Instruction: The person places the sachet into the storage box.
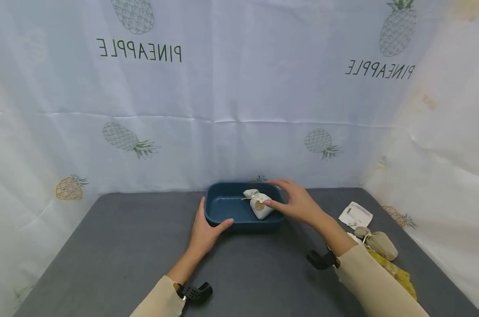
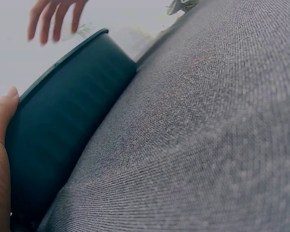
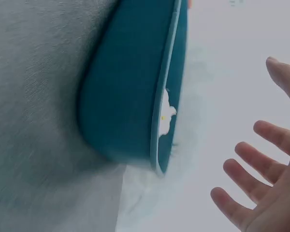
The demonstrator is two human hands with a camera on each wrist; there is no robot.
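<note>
the left hand (image 1: 205, 231) grips the near left corner of a dark blue rectangular tray (image 1: 223, 209), its thumb hooked over the front rim and its fingers laid along the outer left wall. in the left wrist view the thumb tip lies against the tray's (image 2: 63, 125) rim and the palm presses the wall.

the right hand (image 1: 296, 203) hovers over the tray's right end with fingers spread and loose, grasping nothing; in the right wrist view its fingers (image 3: 253, 166) are straight and apart, clear of the tray's (image 3: 130, 87) rim. just beside its thumb tip, inside the tray at the right end, lies a small white drawstring sachet (image 1: 258, 203) with a round tan tag and a little flower on its tied neck. whether the thumb touches the sachet cannot be told.

the tray stands on a grey table (image 1: 124, 246). to the right of the right forearm, well apart from the fingers, lie a beige sachet (image 1: 380, 243), a white packet (image 1: 355, 215) and something yellow (image 1: 398, 273). a pale pineapple-print cloth (image 1: 239, 88) hangs behind.
</note>
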